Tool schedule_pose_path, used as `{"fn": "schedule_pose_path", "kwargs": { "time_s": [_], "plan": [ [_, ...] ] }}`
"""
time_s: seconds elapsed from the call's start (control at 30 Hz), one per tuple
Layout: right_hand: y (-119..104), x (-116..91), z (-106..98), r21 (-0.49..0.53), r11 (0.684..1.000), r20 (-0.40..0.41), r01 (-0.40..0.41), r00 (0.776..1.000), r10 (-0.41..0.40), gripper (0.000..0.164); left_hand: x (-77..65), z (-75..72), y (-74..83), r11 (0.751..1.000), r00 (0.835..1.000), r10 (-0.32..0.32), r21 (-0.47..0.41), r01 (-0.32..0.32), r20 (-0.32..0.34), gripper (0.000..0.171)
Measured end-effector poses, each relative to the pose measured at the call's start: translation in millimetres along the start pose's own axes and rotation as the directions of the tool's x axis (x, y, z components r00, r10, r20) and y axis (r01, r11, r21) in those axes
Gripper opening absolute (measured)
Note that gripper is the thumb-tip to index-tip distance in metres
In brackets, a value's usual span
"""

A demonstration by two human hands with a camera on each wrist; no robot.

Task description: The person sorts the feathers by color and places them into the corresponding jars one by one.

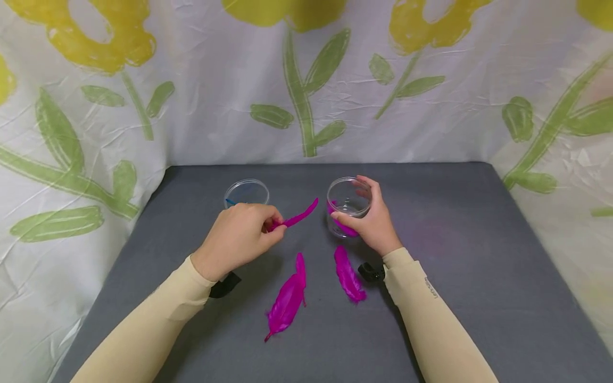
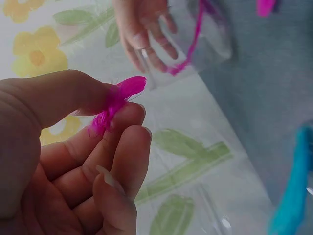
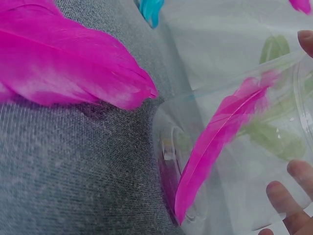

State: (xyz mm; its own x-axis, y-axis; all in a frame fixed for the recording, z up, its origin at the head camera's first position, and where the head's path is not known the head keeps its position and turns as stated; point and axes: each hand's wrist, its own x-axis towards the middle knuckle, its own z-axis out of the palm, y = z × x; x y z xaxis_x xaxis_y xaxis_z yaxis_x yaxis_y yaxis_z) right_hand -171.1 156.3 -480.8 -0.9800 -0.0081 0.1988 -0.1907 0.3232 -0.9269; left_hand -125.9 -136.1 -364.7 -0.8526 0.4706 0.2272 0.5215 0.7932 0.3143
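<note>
My left hand (image 1: 239,234) pinches a magenta feather (image 1: 304,214) between thumb and fingers, and its free end points to the right. In the left wrist view the held feather (image 2: 117,105) shows bunched at the fingertips. Right of it, my right hand (image 1: 379,221) grips a clear cup (image 1: 349,205) by its side. Inside that cup a magenta feather (image 3: 210,147) leans against the wall. Behind my left hand stands a second clear cup (image 1: 254,193), partly hidden, with a blue feather (image 2: 293,191) in it.
Nearer the front of the grey table (image 1: 479,298), a broad magenta feather (image 1: 284,304) lies with a narrow feather (image 1: 301,266) along its upper right edge. Another magenta feather (image 1: 349,275) lies below the gripped cup. A flowered white curtain (image 1: 206,106) hangs behind and at both sides.
</note>
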Motion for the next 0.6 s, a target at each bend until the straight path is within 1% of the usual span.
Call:
{"fn": "schedule_pose_path", "kwargs": {
  "time_s": [0.17, 0.33, 0.47, 0.6],
  "plan": [
    [1, 1, 2, -0.022, 1.0, 0.006, -0.001, 1.0, 0.001, 0.101, 19.6, 0.9, 11.5, 0.999, 1.0, 0.006, -0.034, -0.006, -0.001, 0.004],
    [-3, 1, 2, 0.005, 1.0, 0.016, -0.009, 1.0, 0.009, 0.1, 38.1, 0.3, 23.8, 0.999, 1.0, 0.019, -0.031, -0.018, 0.009, 0.006],
    [-18, -4, -3, 0.016, 1.0, 0.025, -0.02, 1.0, 0.02, 0.098, 54.1, 0.7, 31.1, 0.999, 0.999, 0.036, -0.023, -0.036, 0.009, 0.007],
    [-35, -10, -7, 0.01, 1.0, 0.037, -0.017, 0.999, 0.017, 0.096, 68.4, 3.1, 34.9, 0.999, 0.999, 0.049, -0.009, -0.049, 0.007, 0.008]
  ]
}}
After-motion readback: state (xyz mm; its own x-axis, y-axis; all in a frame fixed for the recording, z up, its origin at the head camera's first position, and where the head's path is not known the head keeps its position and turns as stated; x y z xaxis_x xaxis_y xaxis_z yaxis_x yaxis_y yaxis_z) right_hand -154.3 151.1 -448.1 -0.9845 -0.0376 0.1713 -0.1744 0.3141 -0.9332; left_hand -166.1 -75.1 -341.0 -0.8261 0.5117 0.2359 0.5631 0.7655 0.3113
